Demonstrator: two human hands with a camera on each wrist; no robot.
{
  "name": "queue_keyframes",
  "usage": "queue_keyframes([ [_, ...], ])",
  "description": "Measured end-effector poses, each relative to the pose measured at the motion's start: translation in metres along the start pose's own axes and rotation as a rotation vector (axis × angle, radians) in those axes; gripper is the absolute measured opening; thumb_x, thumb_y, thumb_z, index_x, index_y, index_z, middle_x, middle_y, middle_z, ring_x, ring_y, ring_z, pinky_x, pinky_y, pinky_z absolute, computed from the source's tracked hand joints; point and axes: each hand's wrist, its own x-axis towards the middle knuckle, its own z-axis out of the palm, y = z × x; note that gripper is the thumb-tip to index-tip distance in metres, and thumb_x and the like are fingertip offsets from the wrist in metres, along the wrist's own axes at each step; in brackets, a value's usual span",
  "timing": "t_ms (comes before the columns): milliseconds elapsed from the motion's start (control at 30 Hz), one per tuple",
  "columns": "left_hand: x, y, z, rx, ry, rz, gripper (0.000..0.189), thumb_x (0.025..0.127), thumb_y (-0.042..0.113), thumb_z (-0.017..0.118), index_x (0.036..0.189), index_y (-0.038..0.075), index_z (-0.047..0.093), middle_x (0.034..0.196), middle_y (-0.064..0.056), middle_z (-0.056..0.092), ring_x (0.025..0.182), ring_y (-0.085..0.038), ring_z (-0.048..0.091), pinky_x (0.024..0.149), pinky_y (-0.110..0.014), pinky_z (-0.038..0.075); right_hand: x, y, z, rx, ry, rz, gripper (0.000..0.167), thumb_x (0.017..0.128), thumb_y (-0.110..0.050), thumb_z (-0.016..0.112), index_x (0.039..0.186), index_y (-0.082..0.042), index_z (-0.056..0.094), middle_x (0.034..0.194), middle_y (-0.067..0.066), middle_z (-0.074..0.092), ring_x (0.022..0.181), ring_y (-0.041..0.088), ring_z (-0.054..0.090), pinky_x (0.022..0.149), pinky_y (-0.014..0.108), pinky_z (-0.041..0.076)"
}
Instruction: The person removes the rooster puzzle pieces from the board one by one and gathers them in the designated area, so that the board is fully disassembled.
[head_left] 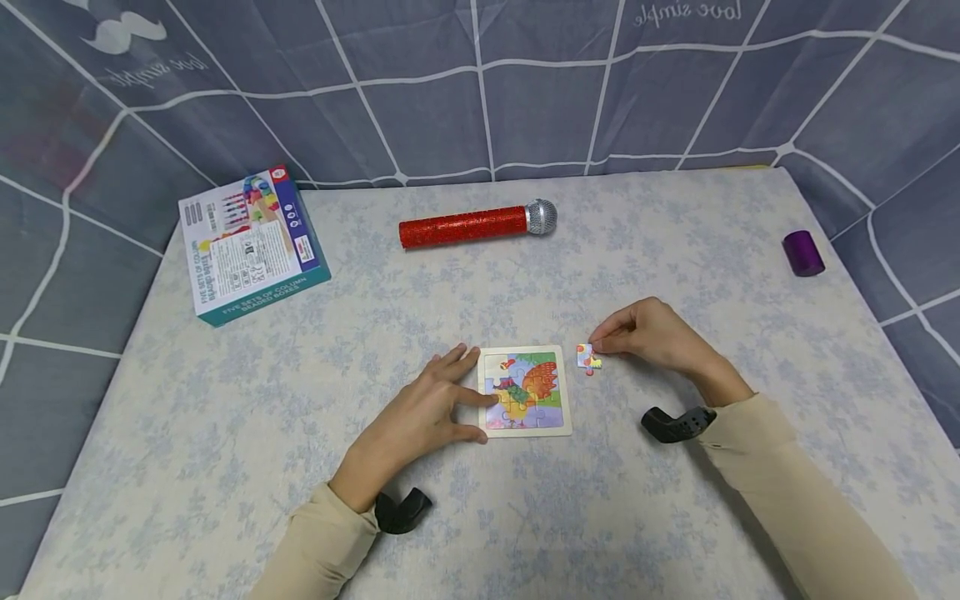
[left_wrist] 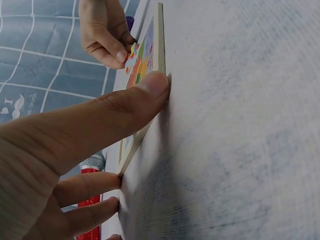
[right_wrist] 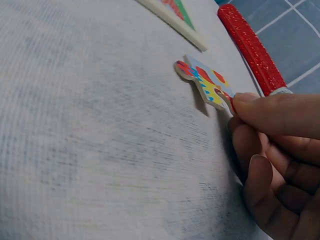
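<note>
Blue-grey checked curtain (head_left: 420,108) backs the floral-covered table (head_left: 225,467); the left hand (head_left: 423,408), fingers spread, touches the puzzle tray (head_left: 528,432) at its left side; the right hand (head_left: 652,337) pinches a loose piece (head_left: 587,357) just beside the tray's right edge; fitting seems the step in hand; the next move likely calls for turning the piece to match, though where it belongs is too small to tell.

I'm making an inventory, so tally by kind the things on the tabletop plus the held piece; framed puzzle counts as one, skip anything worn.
Framed puzzle: 1
Loose puzzle piece: 1
Box: 1
Microphone: 1
Purple cylinder: 1
Total: 5
</note>
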Motion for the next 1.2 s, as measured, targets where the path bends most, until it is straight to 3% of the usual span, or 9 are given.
queue_keyframes([
  [600, 0.001, -0.001, -0.002, -0.018, -0.012, 0.001, 0.048, 0.070, 0.024, 0.089, 0.115, 0.012, 0.075, 0.152, -0.020, 0.037, 0.146, -0.035, 0.024, 0.115, -0.053, 0.023, -0.003, -0.009, 0.008, -0.181, 0.099, -0.049, 0.006, 0.084, -0.011, 0.076, 0.088, -0.008, 0.080, 0.080, 0.000, 0.074, 0.076, 0.016, 0.057, 0.068, 0.031, 0.044],
  [967, 0.001, 0.000, -0.002, -0.013, -0.019, -0.007, 0.047, 0.071, 0.025, 0.089, 0.114, 0.012, 0.076, 0.152, -0.020, 0.037, 0.146, -0.035, 0.024, 0.114, -0.053, 0.025, -0.005, -0.010, 0.007, -0.187, 0.117, -0.046, 0.007, 0.087, -0.015, 0.074, 0.088, -0.010, 0.080, 0.082, -0.001, 0.074, 0.080, 0.017, 0.059, 0.071, 0.031, 0.045],
  [1200, 0.002, -0.001, -0.002, -0.018, -0.011, 0.004, 0.047, 0.069, 0.024, 0.089, 0.113, 0.011, 0.076, 0.152, -0.021, 0.037, 0.145, -0.037, 0.025, 0.115, -0.053, 0.023, 0.002, -0.015, 0.014, -0.101, 0.076, -0.125, 0.007, 0.086, -0.013, 0.075, 0.091, -0.008, 0.079, 0.087, 0.001, 0.075, 0.079, 0.015, 0.063, 0.070, 0.027, 0.048],
])
